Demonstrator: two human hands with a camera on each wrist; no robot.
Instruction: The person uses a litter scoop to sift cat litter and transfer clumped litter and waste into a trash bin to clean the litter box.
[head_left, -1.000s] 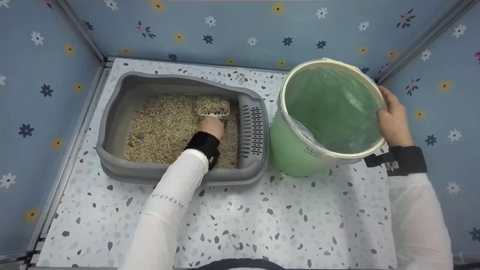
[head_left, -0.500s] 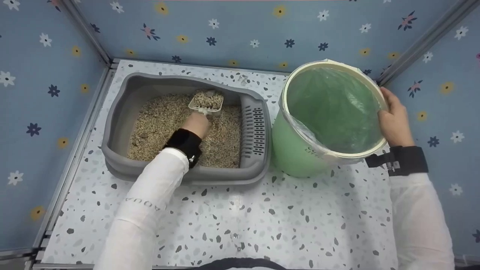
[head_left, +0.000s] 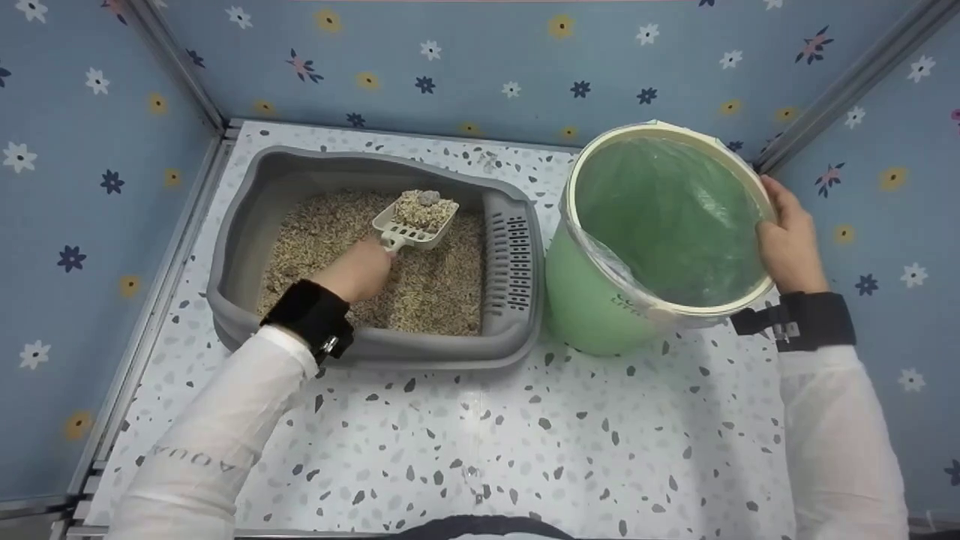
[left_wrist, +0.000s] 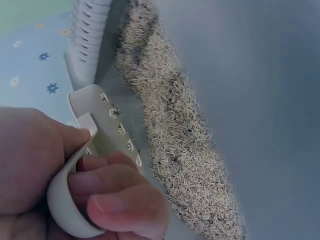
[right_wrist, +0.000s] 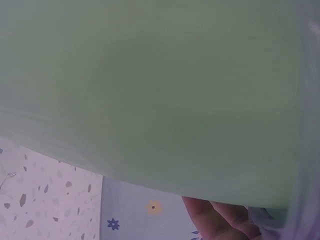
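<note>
My left hand [head_left: 361,270] grips the handle of a white slotted litter scoop [head_left: 397,238] over the litter box [head_left: 431,352]. The scoop carries pale litter pellets [head_left: 418,216] with a grey clump [head_left: 428,198] on top. In the left wrist view, fingers and thumb curl round the looped handle, and the scoop's slotted edge [left_wrist: 122,129] shows beyond them. Below it lies the bed of litter [head_left: 435,300]. On the right, my right hand [head_left: 793,244] holds the rim of a green bin [head_left: 592,296], thumb inside, other fingers outside. A clear liner [head_left: 667,225] covers the bin's inside.
The bin stands close to the box's slotted right end [head_left: 510,262]. Both sit on a white speckled tabletop [head_left: 465,435]. Blue flowered panels [head_left: 480,60] enclose the back and sides. Darker bits show among the litter in the left wrist view.
My left hand has drawn the scoop up out of the litter and moved left and nearer to me. The scoop has turned, and the grey clump shows clearly. My right hand has stayed at the rim.
</note>
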